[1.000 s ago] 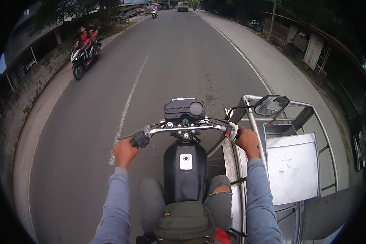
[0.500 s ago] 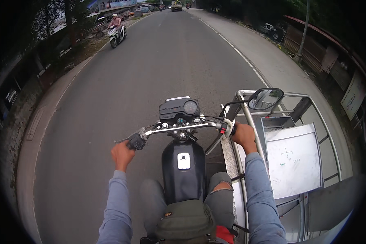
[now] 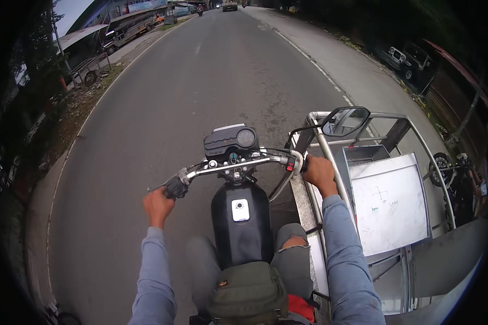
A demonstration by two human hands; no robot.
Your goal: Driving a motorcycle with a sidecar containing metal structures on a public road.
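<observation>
1. At six o'clock, read from the black, rounded fuel tank (image 3: 243, 233), an olive-green fabric bag (image 3: 248, 295) is rested on the rider's lap; under hard braking it could be thrown forward against the tank.
2. Between nine and ten o'clock, the fingers of the left hand (image 3: 158, 208) are wrapped around one end of the silver, tubular metal handlebar (image 3: 254, 162), which is mounted at twelve o'clock, just beyond the tank.
3. At two o'clock, the right hand (image 3: 320, 174) is clamped on the handlebar's other end. Whether a finger is laid on a lever cannot be told; steering could be upset by a jolt were either hold slackened.
4. At three o'clock, a white, flat, rectangular panel (image 3: 390, 211) is carried inside a sidecar frame of silver metal tubing (image 3: 323, 142). No strap is seen across it; it could be lifted by wind or shifted by a bump.
5. Just short of three o'clock, a black, spoke-wheeled motorcycle (image 3: 443, 169) is seen beyond the frame; it could be clipped if a rightward drift were allowed.
6. At twelve o'clock, far up the grey asphalt road (image 3: 200, 92), a vehicle (image 3: 229, 7) is seen, its details too small to be told; sharp braking could be forced by its sudden stop.
</observation>
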